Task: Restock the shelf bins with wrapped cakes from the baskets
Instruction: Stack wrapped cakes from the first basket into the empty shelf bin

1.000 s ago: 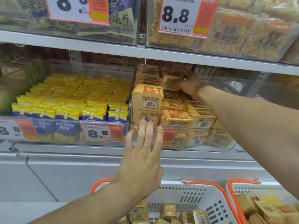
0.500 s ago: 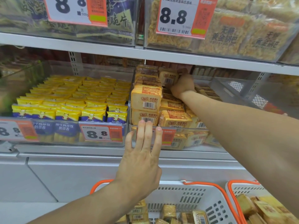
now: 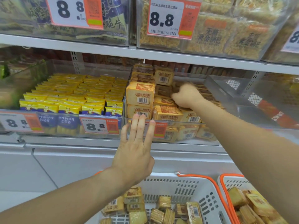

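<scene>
**Cake bin, middle shelf: left hand braces the front, right hand is in among the packs**

Head view. Your left hand [image 3: 135, 152] is flat against the clear front wall of the cake bin [image 3: 178, 122], fingers straight and together, fingertips just reaching its top rim. It holds nothing; the palm covers part of an orange-and-white price tag on the bin front.

Your right hand [image 3: 186, 97] reaches over the rim into the bin, knuckles up, fingers curled down among the wrapped cakes [image 3: 140, 98]. It is motion-blurred; I cannot tell whether the fingers grip a pack or only press on them.

The wrapped cakes sit in the bin in stacked rows: two packs face forward at the front left, barcodes showing, more are piled behind and to the right, and one pack [image 3: 163, 76] stands high at the back.

Left of this bin, a neighbouring bin [image 3: 32, 88] holds rows of yellow-and-blue packets behind an 8.8 price tag [image 3: 99, 126].

On the shelf above are bins of pale crisp snacks with a large 8.8 tag [image 3: 171, 18].

Below, a grey basket [image 3: 186, 188] with an orange handle holds loose wrapped cakes. A second basket [image 3: 226, 183] at the right edge also holds cakes.
</scene>
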Demonstrator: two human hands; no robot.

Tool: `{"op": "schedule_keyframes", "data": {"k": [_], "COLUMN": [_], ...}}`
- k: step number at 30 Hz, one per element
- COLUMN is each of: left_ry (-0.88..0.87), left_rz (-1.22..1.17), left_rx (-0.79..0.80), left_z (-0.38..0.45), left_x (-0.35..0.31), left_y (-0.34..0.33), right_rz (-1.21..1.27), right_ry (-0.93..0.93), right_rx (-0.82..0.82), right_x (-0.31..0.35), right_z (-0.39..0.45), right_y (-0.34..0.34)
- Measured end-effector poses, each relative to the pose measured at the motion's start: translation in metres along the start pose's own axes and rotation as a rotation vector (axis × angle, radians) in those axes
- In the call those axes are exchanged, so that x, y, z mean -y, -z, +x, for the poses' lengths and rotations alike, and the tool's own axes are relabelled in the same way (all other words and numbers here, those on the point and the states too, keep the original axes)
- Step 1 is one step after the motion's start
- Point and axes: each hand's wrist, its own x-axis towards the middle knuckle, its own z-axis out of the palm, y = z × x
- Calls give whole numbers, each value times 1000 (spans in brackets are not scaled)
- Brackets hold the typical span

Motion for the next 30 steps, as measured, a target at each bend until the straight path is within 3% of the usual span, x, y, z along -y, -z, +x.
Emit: {"op": "schedule_keyframes", "data": {"k": [3,5,7,9,11,13,16,19,23,25,28,30], "left_ry": [2,-79,-73,102,226,261,403,435,419,424,455,499], "left_rz": [-116,-173,-282,-398,-384,-303,-304,-244,-183,-270,-424,-536], "left_rx": [-36,11,276,676,1034,1244,1277,1273,1064,1089,1252,1229], "left_z": [-5,-10,-18,-34,-65,-111,-174,-202,-199,-197,-208,-220], "left_x": [-2,-7,-18,-32,-51,-71,-92,-94,-77,-69,-70,-79], "left_y": [4,6,3,-16,-51,-82,-110,-121,-144,-156,-174,-185], "right_rz": [-30,0,78,243,331,213,-55,-71,-71,-62,-58,-49], "right_ry": [94,223,318,323,285,211,108,-61,-174,-226,-283,-276], "right_rx": [-37,-174,-365,-446,-232,227,794,1058,1019,962,898,844], "right_x": [-14,-24,-32,-40,-53,-77,-125,-157,-186,-196,-203,-207], "right_z": [-50,-84,-122,-169,-224,-277,-324,-346,-356,-351,-338,-328], "right_y": [0,-11,-31,-67,-116,-168,-216,-231,-248,-256,-267,-277]}}
